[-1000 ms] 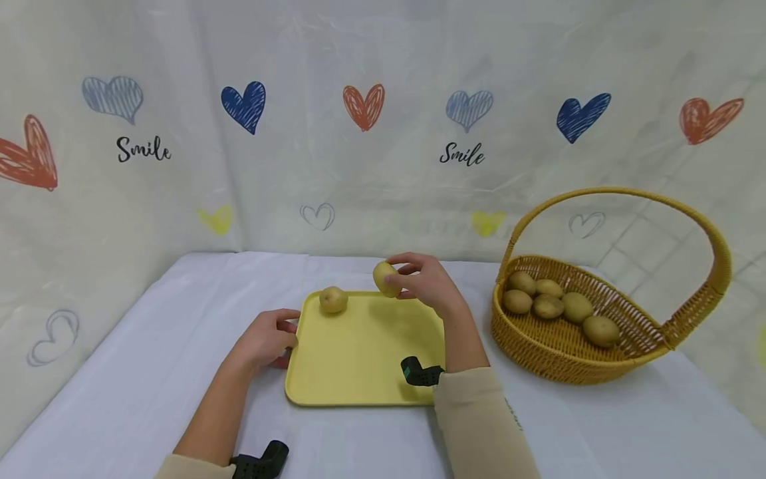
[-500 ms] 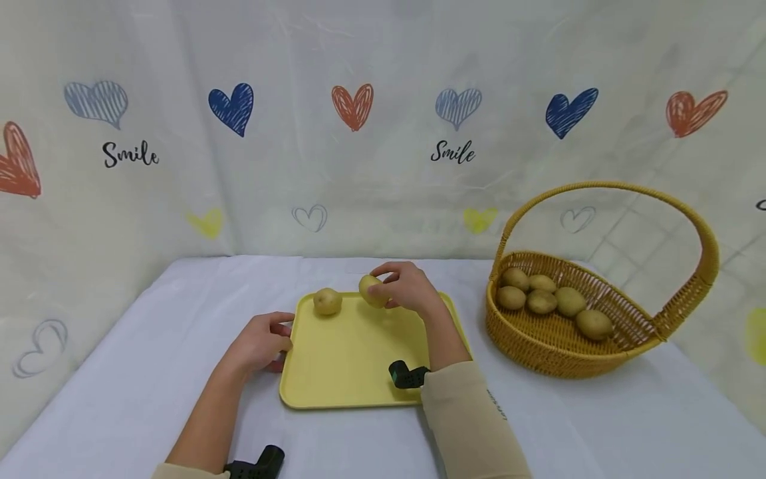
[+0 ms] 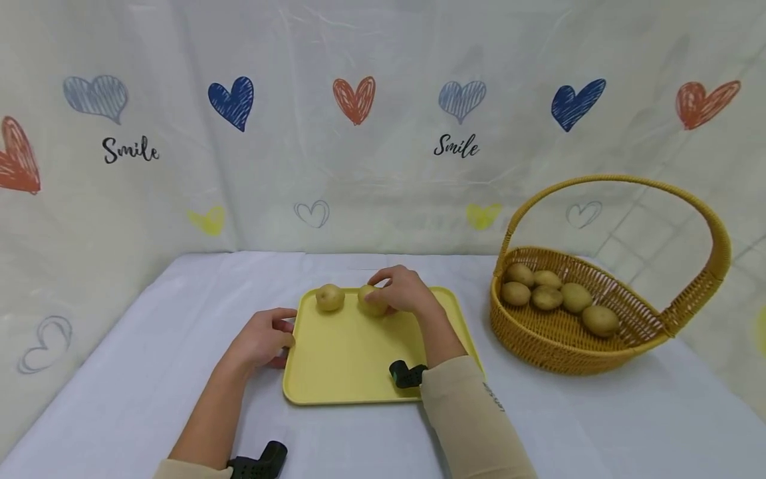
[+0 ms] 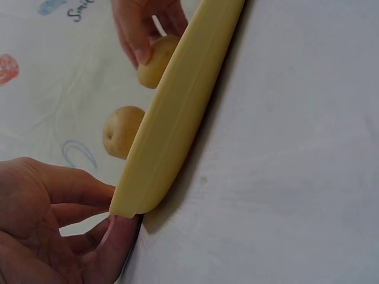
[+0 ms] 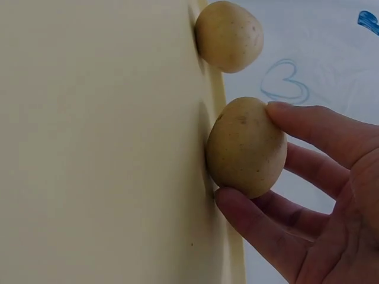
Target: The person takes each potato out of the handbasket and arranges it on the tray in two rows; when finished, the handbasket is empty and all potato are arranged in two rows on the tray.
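Note:
A yellow tray (image 3: pixel 344 359) lies on the table, its left rim gripped by my left hand (image 3: pixel 261 339). The left wrist view has those fingers at the tray's rim (image 4: pixel 172 106) and the thumb against its end. Near the tray's far edge, my right hand (image 3: pixel 405 293) pinches a potato (image 5: pixel 247 148) between thumb and fingertips. That potato appears to touch the tray surface. Just left of it, a second potato (image 3: pixel 330 297) sits on the tray near the far left corner, with a small gap between the two.
To the right stands a wicker basket (image 3: pixel 556 352) with a tall arched handle (image 3: pixel 622 178); several potatoes (image 3: pixel 547 297) lie inside it. White cloth (image 3: pixel 137 372) covers the table. Behind rises a pale backdrop (image 3: pixel 395 179) printed with hearts.
My right hand has moved left and down with its potato, from above the tray's far edge to the tray surface beside the other potato. My left hand stays at the left rim.

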Tool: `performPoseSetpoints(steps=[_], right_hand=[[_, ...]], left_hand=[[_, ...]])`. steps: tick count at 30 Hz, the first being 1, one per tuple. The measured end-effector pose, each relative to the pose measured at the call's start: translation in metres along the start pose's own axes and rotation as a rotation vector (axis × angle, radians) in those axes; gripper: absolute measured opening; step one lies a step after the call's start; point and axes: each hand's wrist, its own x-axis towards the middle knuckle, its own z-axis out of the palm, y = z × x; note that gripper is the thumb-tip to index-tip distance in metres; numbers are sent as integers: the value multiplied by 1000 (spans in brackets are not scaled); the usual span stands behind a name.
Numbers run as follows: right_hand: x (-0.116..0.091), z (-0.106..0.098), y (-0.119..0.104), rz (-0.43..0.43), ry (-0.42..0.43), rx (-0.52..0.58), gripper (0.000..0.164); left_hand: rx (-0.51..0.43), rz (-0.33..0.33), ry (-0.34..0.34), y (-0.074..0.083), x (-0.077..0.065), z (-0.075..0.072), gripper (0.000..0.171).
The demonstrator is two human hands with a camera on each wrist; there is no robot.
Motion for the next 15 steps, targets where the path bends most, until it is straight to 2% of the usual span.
performPoseSetpoints(steps=[15], right_hand=[[2, 5, 3, 12, -31, -22, 38]], left_hand=[[-3, 6, 10, 2, -3, 2, 63]])
